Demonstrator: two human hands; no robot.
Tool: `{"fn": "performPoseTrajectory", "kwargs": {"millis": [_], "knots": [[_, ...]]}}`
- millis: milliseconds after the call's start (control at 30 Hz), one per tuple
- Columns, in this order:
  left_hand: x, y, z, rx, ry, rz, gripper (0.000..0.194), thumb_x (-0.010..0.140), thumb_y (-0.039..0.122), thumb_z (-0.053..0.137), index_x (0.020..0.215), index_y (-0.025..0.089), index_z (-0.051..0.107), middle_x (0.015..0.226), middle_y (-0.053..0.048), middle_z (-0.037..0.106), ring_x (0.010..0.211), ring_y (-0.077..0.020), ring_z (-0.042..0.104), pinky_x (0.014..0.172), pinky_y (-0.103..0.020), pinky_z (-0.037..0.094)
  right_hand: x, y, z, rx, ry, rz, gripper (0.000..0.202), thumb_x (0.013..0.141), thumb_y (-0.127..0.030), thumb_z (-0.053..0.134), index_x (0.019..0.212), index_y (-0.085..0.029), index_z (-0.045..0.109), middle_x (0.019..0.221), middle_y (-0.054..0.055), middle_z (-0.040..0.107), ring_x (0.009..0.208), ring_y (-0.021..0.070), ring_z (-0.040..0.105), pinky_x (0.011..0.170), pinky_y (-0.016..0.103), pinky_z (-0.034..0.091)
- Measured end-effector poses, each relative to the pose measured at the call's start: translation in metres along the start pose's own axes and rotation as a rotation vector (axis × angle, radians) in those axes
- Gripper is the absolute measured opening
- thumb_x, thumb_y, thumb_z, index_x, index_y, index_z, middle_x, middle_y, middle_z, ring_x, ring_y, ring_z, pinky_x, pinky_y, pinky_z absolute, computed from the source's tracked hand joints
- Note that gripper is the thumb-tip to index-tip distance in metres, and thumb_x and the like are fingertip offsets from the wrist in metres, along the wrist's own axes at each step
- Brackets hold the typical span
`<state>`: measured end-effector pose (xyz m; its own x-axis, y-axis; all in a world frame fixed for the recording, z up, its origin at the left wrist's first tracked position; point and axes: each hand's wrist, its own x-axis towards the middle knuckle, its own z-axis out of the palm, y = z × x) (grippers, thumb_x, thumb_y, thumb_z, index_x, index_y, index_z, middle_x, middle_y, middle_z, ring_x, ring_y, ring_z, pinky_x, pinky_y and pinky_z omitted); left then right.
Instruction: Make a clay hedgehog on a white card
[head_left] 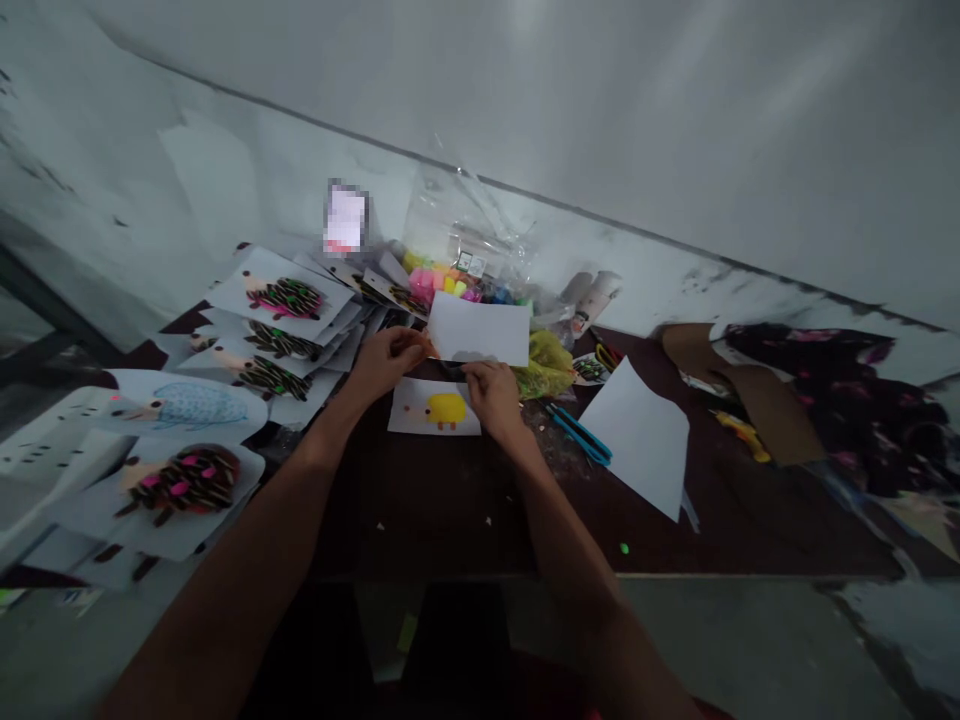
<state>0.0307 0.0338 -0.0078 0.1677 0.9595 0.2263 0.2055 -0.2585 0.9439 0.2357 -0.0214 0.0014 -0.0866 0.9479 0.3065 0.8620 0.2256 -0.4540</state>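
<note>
A white card [397, 418] with a yellow clay body [446, 411], small brown feet and a dark eye lies on the dark table before me. At its upper left, my left hand [386, 362] is closed, its fingertips pinched by a small orange piece [429, 346] whose kind I cannot make out. My right hand [491, 388] is over the card's right edge, thumb and fingers pressed together near something dark; what they hold is hidden. A blank white card [480, 330] sits just beyond both hands.
Stacked cards with clay hedgehogs [281, 298] fill the left side. Behind are a clear bag of coloured clay [450, 282] and a yellow bag [546, 365]. To the right are blue-handled scissors [581, 435], white paper [641, 435] and dark patterned cloth [847, 400]. A phone [346, 218] leans on the wall.
</note>
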Motion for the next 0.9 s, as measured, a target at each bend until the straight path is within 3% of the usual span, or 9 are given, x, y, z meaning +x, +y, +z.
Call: {"fn": "performPoseTrajectory", "kwargs": {"millis": [233,467,567,700,833,900], "knots": [[0.001,-0.009,0.001,0.316,0.073,0.014,0.031,0.084,0.036,0.063,0.102,0.016,0.076,0.101,-0.011,0.079,0.096,-0.0287,0.072,0.089,-0.040,0.057,0.015,-0.009,0.012,-0.381,-0.153,-0.070,0.034,0.102,-0.024,0.052,0.128,-0.028,0.074,0.146,0.005,0.064,0.145,0.0309,0.042,0.116,0.047,0.032],[0.001,-0.010,-0.003,0.535,0.160,0.009,0.032,0.091,0.030,0.058,0.115,0.013,0.071,0.117,-0.016,0.074,0.111,-0.0318,0.068,0.099,-0.044,0.052,0.036,-0.005,0.004,-0.518,-0.117,0.051,0.037,0.105,-0.026,0.044,0.131,-0.023,0.071,0.155,0.011,0.054,0.145,0.0319,0.039,0.113,0.047,0.031],[0.000,-0.011,0.003,0.626,0.149,0.075,0.030,0.088,0.024,0.058,0.112,0.015,0.072,0.115,-0.016,0.073,0.114,-0.0344,0.064,0.103,-0.050,0.049,0.039,-0.006,-0.004,-0.507,-0.124,0.061,0.034,0.103,-0.027,0.049,0.127,-0.024,0.074,0.147,0.013,0.059,0.134,0.0302,0.047,0.106,0.042,0.036],[0.000,-0.011,0.010,0.733,0.158,0.154,0.028,0.089,0.023,0.055,0.105,0.016,0.076,0.110,-0.017,0.072,0.113,-0.0366,0.061,0.104,-0.054,0.046,0.038,-0.008,-0.007,-0.486,-0.262,0.005,0.030,0.101,-0.026,0.054,0.116,-0.027,0.079,0.124,0.012,0.069,0.120,0.0293,0.053,0.097,0.040,0.038],[0.001,-0.006,0.009,0.809,0.205,0.205,0.034,0.088,0.021,0.054,0.113,0.014,0.076,0.123,-0.019,0.068,0.117,-0.0376,0.059,0.103,-0.054,0.046,0.038,-0.008,-0.004,-0.512,-0.294,-0.035,0.032,0.098,-0.025,0.059,0.125,-0.028,0.076,0.124,0.012,0.068,0.122,0.0302,0.052,0.098,0.041,0.037],[0.002,-0.001,0.010,0.821,0.172,0.239,0.032,0.091,0.021,0.052,0.111,0.015,0.077,0.119,-0.018,0.070,0.114,-0.0359,0.060,0.101,-0.052,0.047,0.037,-0.007,-0.003,-0.531,-0.263,-0.041,0.031,0.098,-0.026,0.060,0.126,-0.025,0.074,0.124,0.013,0.068,0.122,0.0305,0.052,0.099,0.041,0.037]]}}
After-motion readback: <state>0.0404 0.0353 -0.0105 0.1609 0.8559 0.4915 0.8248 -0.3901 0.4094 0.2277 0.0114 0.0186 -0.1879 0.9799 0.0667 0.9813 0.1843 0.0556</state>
